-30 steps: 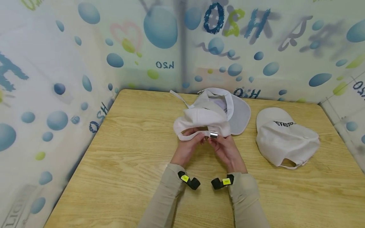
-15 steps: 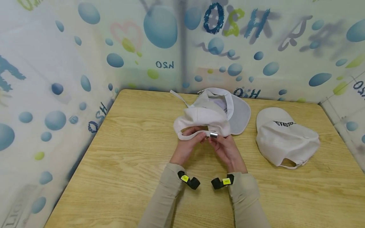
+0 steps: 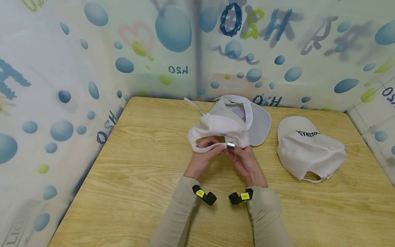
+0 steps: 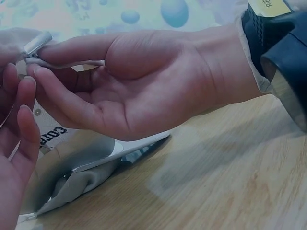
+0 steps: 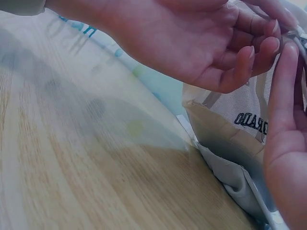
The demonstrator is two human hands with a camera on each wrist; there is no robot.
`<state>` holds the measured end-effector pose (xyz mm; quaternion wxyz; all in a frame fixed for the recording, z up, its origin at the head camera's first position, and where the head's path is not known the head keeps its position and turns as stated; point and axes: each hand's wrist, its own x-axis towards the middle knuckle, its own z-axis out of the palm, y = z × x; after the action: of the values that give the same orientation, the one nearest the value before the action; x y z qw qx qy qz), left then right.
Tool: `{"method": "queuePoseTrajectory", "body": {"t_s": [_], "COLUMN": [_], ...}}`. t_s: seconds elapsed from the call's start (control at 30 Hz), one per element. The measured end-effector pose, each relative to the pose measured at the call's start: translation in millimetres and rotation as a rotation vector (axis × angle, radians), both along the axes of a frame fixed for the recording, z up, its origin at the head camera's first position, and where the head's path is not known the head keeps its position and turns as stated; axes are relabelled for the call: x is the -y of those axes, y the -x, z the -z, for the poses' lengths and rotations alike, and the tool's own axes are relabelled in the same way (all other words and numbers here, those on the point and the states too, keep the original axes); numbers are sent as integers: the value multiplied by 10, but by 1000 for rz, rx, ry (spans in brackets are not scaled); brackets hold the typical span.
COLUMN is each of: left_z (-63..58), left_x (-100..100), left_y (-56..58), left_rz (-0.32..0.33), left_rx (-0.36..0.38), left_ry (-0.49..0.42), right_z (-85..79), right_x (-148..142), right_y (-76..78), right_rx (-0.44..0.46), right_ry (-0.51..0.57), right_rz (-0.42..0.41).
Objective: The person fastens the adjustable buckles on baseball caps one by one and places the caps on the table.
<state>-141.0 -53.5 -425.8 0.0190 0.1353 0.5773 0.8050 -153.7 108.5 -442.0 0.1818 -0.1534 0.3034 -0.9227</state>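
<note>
A white baseball cap [image 3: 223, 125] is held with its back opening toward me. Across the opening runs its narrow strap [image 3: 203, 149] with a shiny metal buckle [image 3: 230, 145]. My left hand [image 3: 200, 162] pinches the strap between thumb and fingers, thumb tip right beside the buckle. From the other side, my right hand [image 3: 246, 164] pinches the strap at the buckle. In the left wrist view, the buckle [image 4: 38, 44] sits at my left thumb tip. Dark lettering [image 5: 252, 122] shows inside the cap in the right wrist view.
Behind the held cap lies another white cap [image 3: 260, 125], its inside and brim showing and a loose strap [image 3: 194, 105] sticking out left. A third white cap [image 3: 310, 151] with dark lettering rests at the right. The wooden table [image 3: 129, 164] meets a patterned wall [image 3: 191, 61] at the back.
My left thumb has shifted slightly right along the strap, closer to the buckle. The right hand and the caps stay nearly where they were.
</note>
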Motion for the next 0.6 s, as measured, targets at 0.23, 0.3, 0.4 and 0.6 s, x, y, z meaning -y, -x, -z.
{"method": "queuePoseTrajectory", "body": {"t_s": [0.23, 0.3, 0.4, 0.6], "left_z": [12, 7, -4, -22], "left_x": [7, 16, 34, 46], "left_y": [12, 8, 3, -3], "left_rz": [-5, -3, 10, 33], "left_rx": [-15, -16, -32, -21], "left_ry": [33, 38, 56, 90], "right_z": [-3, -10, -16, -8], "right_x": [7, 7, 6, 1], "right_y": [7, 4, 5, 10], "right_rx": [-15, -14, -21, -53], "right_ry": [-35, -45, -43, -4], "right_rz": [15, 19, 14, -11]}}
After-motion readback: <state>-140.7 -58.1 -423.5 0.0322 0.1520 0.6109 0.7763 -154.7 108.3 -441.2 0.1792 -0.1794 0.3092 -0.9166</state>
